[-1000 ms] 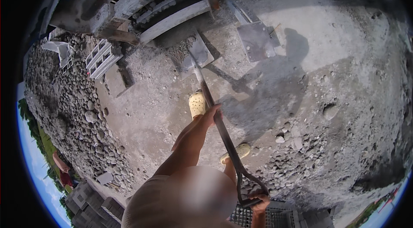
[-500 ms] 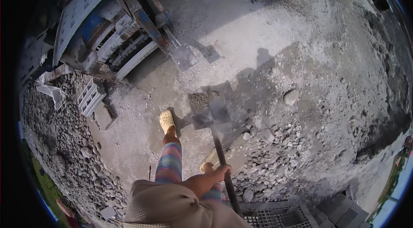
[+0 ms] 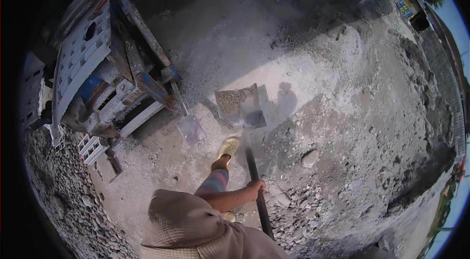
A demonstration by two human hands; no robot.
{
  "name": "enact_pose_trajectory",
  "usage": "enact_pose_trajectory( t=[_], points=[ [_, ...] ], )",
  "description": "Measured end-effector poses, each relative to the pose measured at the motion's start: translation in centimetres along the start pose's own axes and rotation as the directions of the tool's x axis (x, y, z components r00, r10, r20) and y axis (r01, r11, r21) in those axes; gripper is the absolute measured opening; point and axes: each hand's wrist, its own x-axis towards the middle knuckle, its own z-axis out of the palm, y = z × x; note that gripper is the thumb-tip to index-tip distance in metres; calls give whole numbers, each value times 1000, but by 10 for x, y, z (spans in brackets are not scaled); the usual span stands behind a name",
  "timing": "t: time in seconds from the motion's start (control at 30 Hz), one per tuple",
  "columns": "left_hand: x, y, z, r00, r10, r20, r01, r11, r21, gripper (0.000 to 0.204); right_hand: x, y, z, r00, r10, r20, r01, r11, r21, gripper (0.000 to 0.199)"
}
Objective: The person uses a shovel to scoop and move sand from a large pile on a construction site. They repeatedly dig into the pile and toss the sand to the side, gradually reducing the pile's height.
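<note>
My left hand (image 3: 255, 189) is closed around the dark handle of a shovel (image 3: 252, 156), partway along it. The shovel's broad metal blade (image 3: 253, 113) points away from me and carries a load of grey sandy gravel (image 3: 235, 100) on its left side. Its shadow falls on the ground beside it. The handle's rear end goes out of sight behind my beige shirt (image 3: 183, 217). My right hand does not show. One foot in a pale yellow clog (image 3: 228, 147) is set just short of the blade.
A worn block-making machine (image 3: 100, 75) with blue patches stands at the left. Against it leans a second shovel (image 3: 191, 130), blade on the ground. Grey hollow blocks (image 3: 93, 148) and a pebble heap (image 3: 73, 195) lie nearer left. Loose stones (image 3: 298, 212) and a large rock (image 3: 309, 158) are at right.
I have stepped forward, and the loaded shovel has moved ahead with me. The machine and second shovel now appear nearer and lower on the left. My left hand keeps its hold.
</note>
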Motion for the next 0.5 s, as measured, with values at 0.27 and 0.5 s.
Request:
enact_pose_trajectory(
  t=[0.27, 0.5],
  points=[
    [-140, 451, 56, 678, 731, -76, -734, 678, -37, 12, 212, 29, 298, 972, 198, 129, -185, 977, -103, 11],
    [-86, 555, 42, 773, 614, -161, -622, 783, 1, 12, 243, -5, 441, 970, 202, 135, -166, 957, -237, 7]
  ],
)
